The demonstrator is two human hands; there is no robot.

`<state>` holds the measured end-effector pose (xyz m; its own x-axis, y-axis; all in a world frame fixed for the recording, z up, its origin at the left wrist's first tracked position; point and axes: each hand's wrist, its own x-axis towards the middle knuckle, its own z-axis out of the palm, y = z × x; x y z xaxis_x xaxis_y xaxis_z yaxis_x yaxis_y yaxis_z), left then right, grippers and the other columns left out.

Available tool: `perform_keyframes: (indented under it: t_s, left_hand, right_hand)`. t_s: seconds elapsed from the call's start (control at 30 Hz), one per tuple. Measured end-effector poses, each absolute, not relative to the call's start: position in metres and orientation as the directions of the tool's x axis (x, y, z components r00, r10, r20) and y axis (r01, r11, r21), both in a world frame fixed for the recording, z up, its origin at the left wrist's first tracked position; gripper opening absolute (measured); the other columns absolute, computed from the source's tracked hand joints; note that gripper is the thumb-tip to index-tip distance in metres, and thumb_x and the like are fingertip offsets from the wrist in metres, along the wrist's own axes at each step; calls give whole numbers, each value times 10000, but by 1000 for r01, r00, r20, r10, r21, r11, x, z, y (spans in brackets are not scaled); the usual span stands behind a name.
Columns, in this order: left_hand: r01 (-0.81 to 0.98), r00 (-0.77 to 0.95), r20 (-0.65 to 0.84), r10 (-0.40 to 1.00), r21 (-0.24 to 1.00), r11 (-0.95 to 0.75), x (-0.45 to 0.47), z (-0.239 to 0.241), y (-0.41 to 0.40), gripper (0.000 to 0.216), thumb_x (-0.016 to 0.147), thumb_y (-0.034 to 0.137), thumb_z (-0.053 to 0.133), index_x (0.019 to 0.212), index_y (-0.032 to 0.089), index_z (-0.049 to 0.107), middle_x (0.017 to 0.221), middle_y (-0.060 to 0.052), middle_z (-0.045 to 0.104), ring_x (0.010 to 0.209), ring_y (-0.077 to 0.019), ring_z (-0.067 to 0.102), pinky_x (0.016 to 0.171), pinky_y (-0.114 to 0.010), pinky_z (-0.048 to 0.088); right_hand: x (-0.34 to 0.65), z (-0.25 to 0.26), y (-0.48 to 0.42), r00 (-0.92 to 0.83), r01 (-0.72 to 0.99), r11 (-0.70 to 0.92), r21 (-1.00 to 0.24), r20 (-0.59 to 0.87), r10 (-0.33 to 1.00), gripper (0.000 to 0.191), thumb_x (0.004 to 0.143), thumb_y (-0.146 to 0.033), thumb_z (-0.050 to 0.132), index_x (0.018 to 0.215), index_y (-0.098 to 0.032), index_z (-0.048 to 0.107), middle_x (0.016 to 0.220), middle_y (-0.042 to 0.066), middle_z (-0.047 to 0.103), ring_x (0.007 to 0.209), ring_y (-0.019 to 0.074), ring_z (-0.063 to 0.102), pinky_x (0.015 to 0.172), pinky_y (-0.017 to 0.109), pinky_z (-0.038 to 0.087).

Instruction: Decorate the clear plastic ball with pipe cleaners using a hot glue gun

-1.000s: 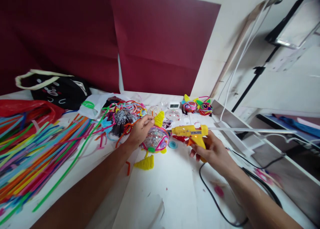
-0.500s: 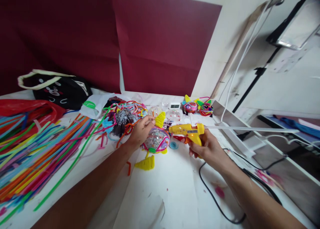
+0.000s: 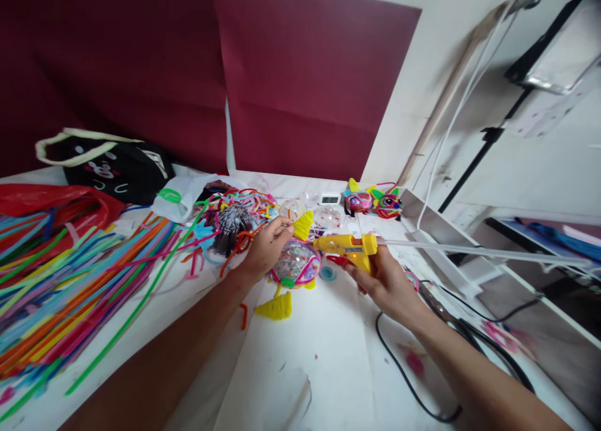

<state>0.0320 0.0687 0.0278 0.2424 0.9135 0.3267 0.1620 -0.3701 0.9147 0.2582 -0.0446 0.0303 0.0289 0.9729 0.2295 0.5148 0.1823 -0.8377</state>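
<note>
My left hand (image 3: 263,249) pinches a small yellow pipe-cleaner cone (image 3: 302,225) against the top of a clear ball (image 3: 295,263) wrapped in pink and purple pipe cleaners. My right hand (image 3: 387,284) grips a yellow hot glue gun (image 3: 346,247), its nozzle pointing left at the ball near the cone. A long clear glue stick (image 3: 469,249) sticks out of the gun's back to the right. Another yellow cone (image 3: 275,308) lies on the white table (image 3: 328,356) just in front of the ball.
A wide spread of coloured pipe cleaners (image 3: 70,280) covers the table's left. A black bag (image 3: 113,165) and red plastic bag (image 3: 51,199) sit at the back left. Two finished decorated balls (image 3: 373,200) stand at the back. The gun's black cord (image 3: 408,381) loops right.
My right hand has moved the glue gun leftward, bringing the nozzle up to the ball. My left hand stays on the yellow cone.
</note>
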Motion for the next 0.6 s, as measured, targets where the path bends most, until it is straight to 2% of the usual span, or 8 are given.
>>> perform_keyframes:
  t_s: [0.23, 0.6]
  left_hand:
    - [173, 234, 341, 910, 907, -384, 32, 24, 72, 216, 831, 389, 561, 922, 199, 609, 718, 30, 589, 706, -162, 567, 671, -258, 441]
    - [196, 227, 353, 908, 896, -397, 32, 26, 70, 228, 831, 407, 552, 923, 205, 605, 756, 18, 619, 743, -175, 589, 691, -262, 451]
  right_hand:
    - [259, 29, -42, 47, 585, 195, -787, 273, 961, 285, 907, -429, 582, 1003, -246, 387, 733, -50, 520, 569, 137, 523, 500, 267, 396]
    - [254, 31, -40, 52, 579, 162, -799, 234, 971, 277, 897, -429, 575, 992, -249, 386, 758, -45, 517, 572, 141, 504, 496, 278, 403]
